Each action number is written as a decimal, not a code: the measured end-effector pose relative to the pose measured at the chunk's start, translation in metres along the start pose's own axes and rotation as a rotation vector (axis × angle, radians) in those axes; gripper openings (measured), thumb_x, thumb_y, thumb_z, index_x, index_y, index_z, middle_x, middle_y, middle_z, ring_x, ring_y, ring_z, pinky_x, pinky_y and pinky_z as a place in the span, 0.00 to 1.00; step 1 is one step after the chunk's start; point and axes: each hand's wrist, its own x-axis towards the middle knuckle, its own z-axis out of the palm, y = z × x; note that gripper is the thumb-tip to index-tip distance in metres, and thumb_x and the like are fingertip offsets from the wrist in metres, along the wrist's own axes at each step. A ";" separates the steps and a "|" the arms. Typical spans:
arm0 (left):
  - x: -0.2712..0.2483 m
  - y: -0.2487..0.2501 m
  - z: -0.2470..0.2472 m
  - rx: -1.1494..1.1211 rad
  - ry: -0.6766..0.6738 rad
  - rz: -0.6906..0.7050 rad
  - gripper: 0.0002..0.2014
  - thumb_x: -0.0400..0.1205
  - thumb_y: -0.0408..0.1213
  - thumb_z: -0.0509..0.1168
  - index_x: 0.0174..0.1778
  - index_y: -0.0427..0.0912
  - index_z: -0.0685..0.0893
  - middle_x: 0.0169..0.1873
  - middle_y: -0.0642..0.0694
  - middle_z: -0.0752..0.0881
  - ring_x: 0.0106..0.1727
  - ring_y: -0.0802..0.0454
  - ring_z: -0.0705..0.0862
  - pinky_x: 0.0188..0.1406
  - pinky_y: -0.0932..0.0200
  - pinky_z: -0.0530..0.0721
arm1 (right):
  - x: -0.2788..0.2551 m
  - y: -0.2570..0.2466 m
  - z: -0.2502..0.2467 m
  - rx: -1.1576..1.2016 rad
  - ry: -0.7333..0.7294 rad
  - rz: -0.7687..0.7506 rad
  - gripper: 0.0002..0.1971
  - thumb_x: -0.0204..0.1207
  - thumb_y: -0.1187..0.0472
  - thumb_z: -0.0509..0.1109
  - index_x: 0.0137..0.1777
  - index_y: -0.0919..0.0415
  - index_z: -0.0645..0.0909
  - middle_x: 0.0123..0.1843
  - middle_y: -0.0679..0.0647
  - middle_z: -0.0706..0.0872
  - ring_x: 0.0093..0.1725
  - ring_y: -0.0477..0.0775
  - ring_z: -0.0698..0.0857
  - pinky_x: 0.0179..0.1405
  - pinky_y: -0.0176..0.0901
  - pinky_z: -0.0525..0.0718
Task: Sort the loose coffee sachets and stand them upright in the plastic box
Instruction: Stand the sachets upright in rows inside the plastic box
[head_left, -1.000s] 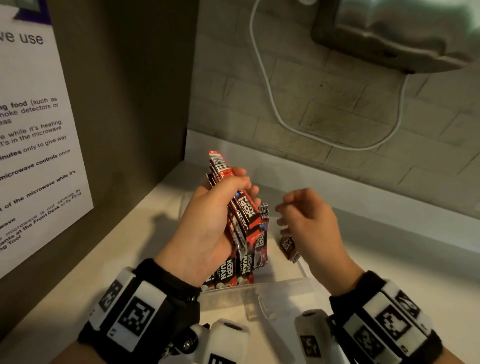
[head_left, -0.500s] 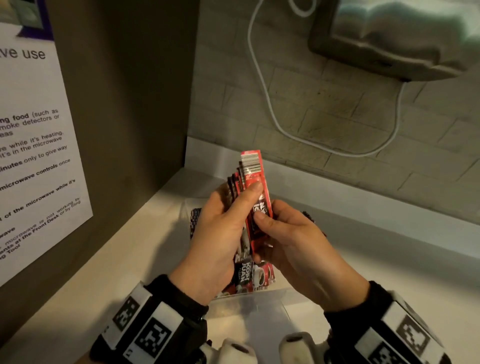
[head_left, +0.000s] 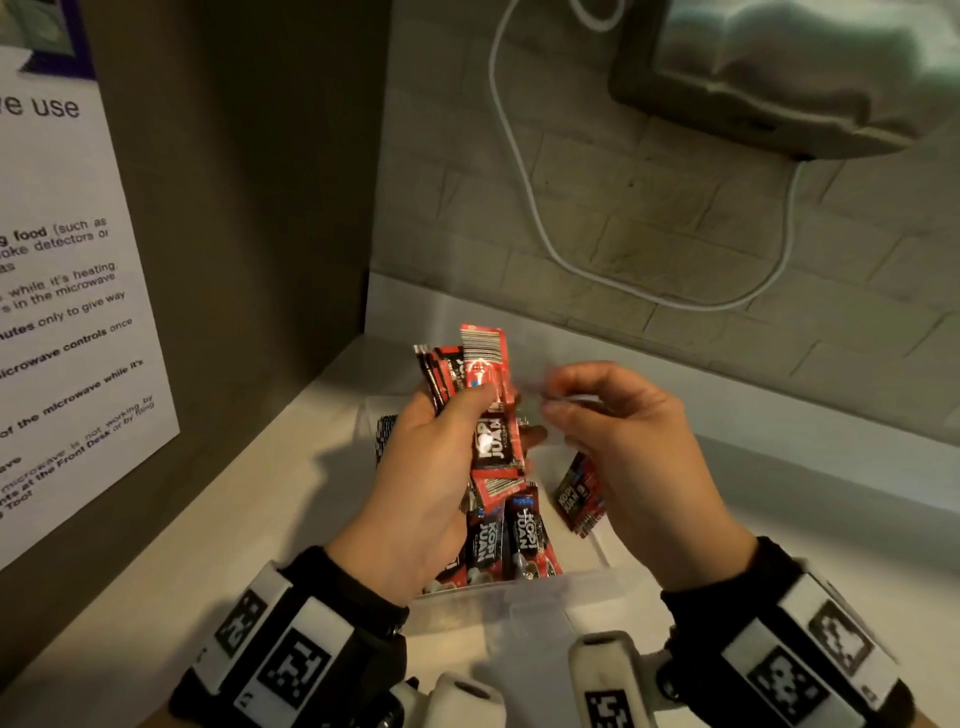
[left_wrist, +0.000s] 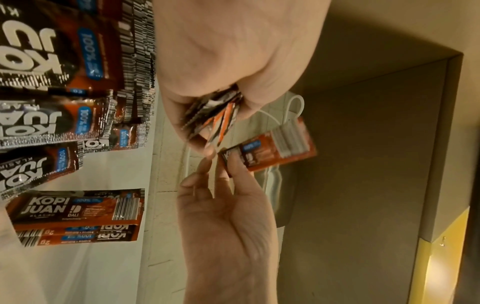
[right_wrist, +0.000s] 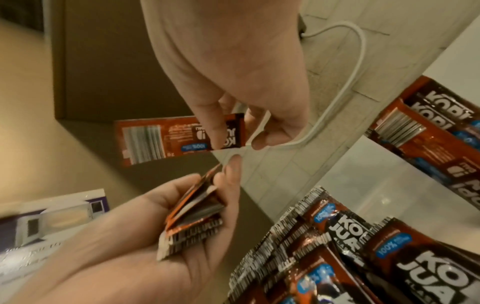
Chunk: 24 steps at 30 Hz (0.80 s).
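Sachet sorting: my hands have parted since half a second ago.
Left hand (head_left: 426, 467) grips one sachet stack (head_left: 480, 410); right hand (head_left: 628, 447) pinches one single sachet (right_wrist: 179, 137); plastic box (head_left: 519, 597) below.

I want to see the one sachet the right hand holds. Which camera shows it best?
The right wrist view: the sachet lies flat-on, pinched by the right hand. The left wrist view shows it blurrier. The head view shows only a blur.

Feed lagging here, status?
Left hand grips sachet stack. Right hand pinches one sachet. Plastic box below, part-filled. Nothing blocking.
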 end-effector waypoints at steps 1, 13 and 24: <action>0.000 0.001 -0.001 0.000 0.006 -0.005 0.12 0.84 0.35 0.63 0.62 0.39 0.82 0.50 0.37 0.91 0.42 0.44 0.91 0.35 0.53 0.88 | 0.002 0.002 -0.003 0.032 0.028 -0.020 0.17 0.66 0.84 0.68 0.33 0.61 0.87 0.39 0.53 0.88 0.39 0.46 0.87 0.37 0.35 0.82; -0.005 0.001 -0.002 0.129 -0.109 -0.057 0.17 0.71 0.23 0.74 0.54 0.37 0.85 0.43 0.39 0.91 0.41 0.45 0.90 0.39 0.53 0.88 | 0.007 0.012 -0.007 -0.064 0.169 -0.159 0.23 0.72 0.82 0.61 0.41 0.56 0.91 0.49 0.52 0.90 0.51 0.55 0.87 0.55 0.51 0.84; 0.002 -0.005 -0.004 0.138 0.041 0.103 0.17 0.69 0.38 0.76 0.50 0.39 0.81 0.35 0.46 0.85 0.29 0.55 0.83 0.28 0.59 0.82 | 0.009 0.004 -0.012 0.009 0.112 0.077 0.09 0.79 0.72 0.65 0.40 0.61 0.81 0.27 0.50 0.83 0.21 0.45 0.75 0.22 0.38 0.71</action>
